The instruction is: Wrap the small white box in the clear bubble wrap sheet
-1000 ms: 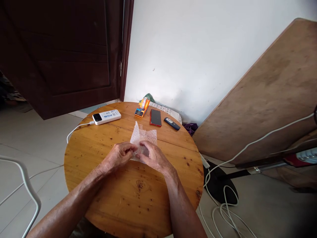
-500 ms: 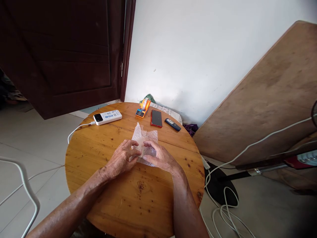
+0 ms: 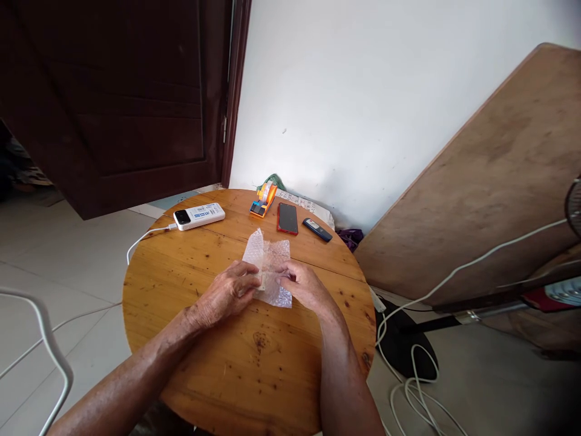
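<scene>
A small sheet of clear bubble wrap (image 3: 271, 261) lies on the round wooden table (image 3: 227, 363), partly folded, with one corner standing up. My left hand (image 3: 227, 293) pinches its left side, fingers curled onto the wrap. On the right side, my right hand (image 3: 303, 284) grips the wrap with bent fingers. Something small and pale shows between the two hands inside the wrap; I cannot make out what it is.
At the table's far edge sit a white power bank (image 3: 198, 215) with a cable, an orange tape dispenser (image 3: 263, 201), a red-cased phone (image 3: 287, 218) and a small dark phone (image 3: 316, 229). A wooden board (image 3: 490, 175) leans at the right. White cables (image 3: 408, 369) trail on the floor.
Both hands have shifted slightly away from me and to the right on the wrap. More of the wrap's near right corner now shows below the right hand.
</scene>
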Available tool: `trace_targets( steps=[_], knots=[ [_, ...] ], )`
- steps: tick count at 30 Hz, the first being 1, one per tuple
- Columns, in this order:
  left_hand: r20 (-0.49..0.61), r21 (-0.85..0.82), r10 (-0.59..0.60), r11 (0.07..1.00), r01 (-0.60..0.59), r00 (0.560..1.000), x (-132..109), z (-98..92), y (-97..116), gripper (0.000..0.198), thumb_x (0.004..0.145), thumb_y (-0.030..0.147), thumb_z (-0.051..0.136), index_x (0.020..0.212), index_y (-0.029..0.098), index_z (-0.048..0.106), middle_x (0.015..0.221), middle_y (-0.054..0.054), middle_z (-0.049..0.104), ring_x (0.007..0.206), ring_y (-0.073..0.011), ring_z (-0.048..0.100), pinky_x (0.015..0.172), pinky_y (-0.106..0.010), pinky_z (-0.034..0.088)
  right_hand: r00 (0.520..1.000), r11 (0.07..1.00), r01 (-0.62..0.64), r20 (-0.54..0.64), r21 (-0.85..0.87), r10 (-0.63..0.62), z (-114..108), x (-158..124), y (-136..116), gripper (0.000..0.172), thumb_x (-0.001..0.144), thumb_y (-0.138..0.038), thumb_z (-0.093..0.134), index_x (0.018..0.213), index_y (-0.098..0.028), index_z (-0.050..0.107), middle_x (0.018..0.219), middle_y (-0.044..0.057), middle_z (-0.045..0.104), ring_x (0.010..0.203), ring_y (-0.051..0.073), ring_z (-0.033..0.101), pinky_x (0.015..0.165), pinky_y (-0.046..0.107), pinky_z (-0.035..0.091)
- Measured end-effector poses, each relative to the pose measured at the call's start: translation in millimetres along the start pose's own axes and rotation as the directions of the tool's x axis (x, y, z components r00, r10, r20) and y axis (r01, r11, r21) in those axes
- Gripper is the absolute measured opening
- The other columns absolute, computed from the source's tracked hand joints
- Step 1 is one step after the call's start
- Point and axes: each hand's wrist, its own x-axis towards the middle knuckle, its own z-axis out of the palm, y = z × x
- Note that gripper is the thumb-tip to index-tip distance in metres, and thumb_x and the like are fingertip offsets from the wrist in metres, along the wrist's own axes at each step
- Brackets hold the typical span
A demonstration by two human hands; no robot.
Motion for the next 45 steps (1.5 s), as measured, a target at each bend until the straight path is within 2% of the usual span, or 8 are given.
trace_targets(
  steps=[5,10,18,23,32,38,42,45],
  knots=[
    [0.023,0.002,0.021,1.000,-0.021,1.000,2,0.5,1,0.020,0.081,0.005,0.057,0.088,0.020,0.068,0.109,-0.008,0.068,0.103,-0.0199,0.062,0.089,-0.034,0.052,0.997,0.994,-0.045,0.066,-0.103,0.051,1,1,-7,0.012,0.078,-0.015,0.058,0.075,-0.017,0.070,0.064,-0.001,0.064,0.059,0.013,0.054,0.055,0.022,0.034],
    [0.022,0.022,0.026,0.999,-0.027,0.999,3,-0.2,3,0.019,0.081,0.005,0.057,0.087,0.020,0.067,0.107,-0.007,0.069,0.101,-0.0202,0.063,0.090,-0.035,0.052,0.995,0.970,-0.091,0.028,-0.225,0.100,3,0,-10,0.013,0.079,-0.017,0.060,0.069,-0.019,0.069,0.063,0.000,0.064,0.059,0.014,0.054,0.057,0.025,0.033],
    [0.038,0.046,0.009,0.999,-0.011,0.999,3,-2.3,6,0.021,0.080,0.005,0.056,0.087,0.021,0.067,0.108,-0.007,0.069,0.102,-0.0211,0.061,0.091,-0.036,0.051,0.996,0.957,-0.058,-0.083,-0.284,0.035,-1,-2,-8,0.008,0.079,-0.015,0.063,0.072,-0.019,0.066,0.088,0.005,0.066,0.080,0.018,0.060,0.072,0.028,0.040],
    [0.037,0.052,0.022,0.998,-0.024,0.999,4,-2.3,7,0.021,0.080,0.005,0.056,0.087,0.021,0.067,0.107,-0.007,0.069,0.102,-0.0213,0.061,0.091,-0.036,0.051,0.976,0.952,-0.180,-0.169,-0.247,0.141,-8,-3,0,0.007,0.083,-0.025,0.063,0.083,-0.020,0.068,0.090,0.006,0.068,0.080,0.019,0.062,0.070,0.028,0.041],
    [0.037,0.061,0.013,0.998,-0.016,0.999,3,-1.9,7,0.020,0.080,0.005,0.057,0.088,0.020,0.067,0.107,-0.007,0.069,0.102,-0.0223,0.060,0.090,-0.037,0.051,0.988,0.983,-0.152,-0.055,-0.105,0.147,-4,1,-3,0.016,0.081,-0.033,0.064,0.074,-0.019,0.066,0.074,0.001,0.067,0.071,0.018,0.059,0.065,0.027,0.037],
    [0.038,0.062,0.007,0.998,-0.010,0.999,3,-1.5,7,0.019,0.081,0.006,0.057,0.088,0.021,0.067,0.108,-0.007,0.069,0.101,-0.0221,0.060,0.089,-0.037,0.050,0.989,0.988,-0.139,0.052,0.064,0.136,-2,4,1,0.022,0.079,-0.037,0.061,0.070,-0.016,0.062,0.067,-0.002,0.058,0.062,0.013,0.050,0.058,0.024,0.034],
    [0.034,0.059,0.013,0.998,-0.015,0.999,2,1.1,4,0.021,0.080,0.005,0.057,0.089,0.020,0.067,0.108,-0.006,0.069,0.101,-0.0223,0.060,0.090,-0.038,0.050,0.991,0.991,-0.112,0.075,0.068,0.107,1,4,-2,0.027,0.079,-0.040,0.059,0.064,-0.018,0.055,0.059,-0.005,0.046,0.057,0.011,0.041,0.054,0.024,0.028],
    [0.034,0.064,0.016,0.998,-0.018,0.999,2,1.3,4,0.021,0.080,0.005,0.057,0.090,0.020,0.067,0.108,-0.006,0.069,0.102,-0.0225,0.060,0.090,-0.038,0.050,0.991,0.992,-0.120,0.059,0.027,0.119,6,5,-3,0.029,0.078,-0.041,0.058,0.061,-0.018,0.052,0.057,-0.006,0.042,0.056,0.011,0.038,0.052,0.024,0.025]
  ],
)
